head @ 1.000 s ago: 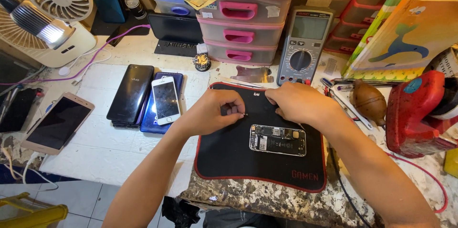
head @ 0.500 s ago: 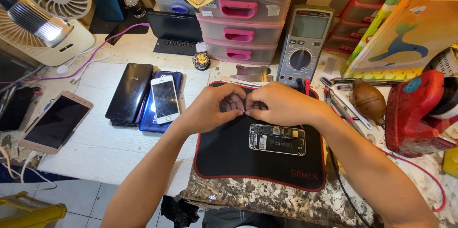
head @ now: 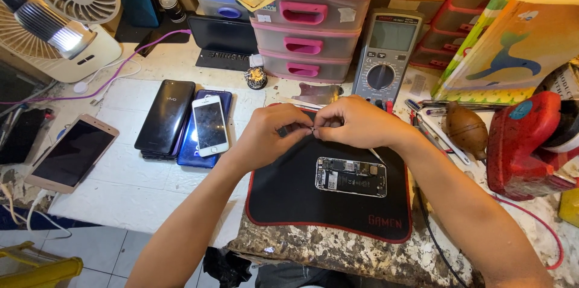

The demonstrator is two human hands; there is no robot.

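1. I'm bringing my left hand (head: pixel 269 134) and my right hand (head: pixel 356 124) together over the top edge of the black mat (head: pixel 283 194), fingertips meeting in the middle.
2. My left fingers are clenching around a small dark part (head: pixel 282 132); it is too small for me to tell what it is.
3. My right fingers are pinching a thin metal tool (head: pixel 313 129) right where the two hands are touching, its tip pointing at that small part.
4. The opened phone (head: pixel 351 176), boards and battery showing, is lying flat on the mat at about 5 o'clock from my hands, near them but not touching.
5. At 9 o'clock from my hands a white phone (head: pixel 210 125) is sitting on top of a blue phone (head: pixel 188 152), with a black phone (head: pixel 164 117) just beside them.
6. Farther out at 8 o'clock a rose-gold phone (head: pixel 71 154) is resting near the desk (head: pixel 129 188) edge.
7. At 1 o'clock a grey multimeter (head: pixel 385 53) is leaning behind my right hand, and pink drawers (head: pixel 304 28) are standing at 12 o'clock.
8. At 3 o'clock a brown rubber blower (head: pixel 465 130) is lying beside a red tool stand (head: pixel 523 143).
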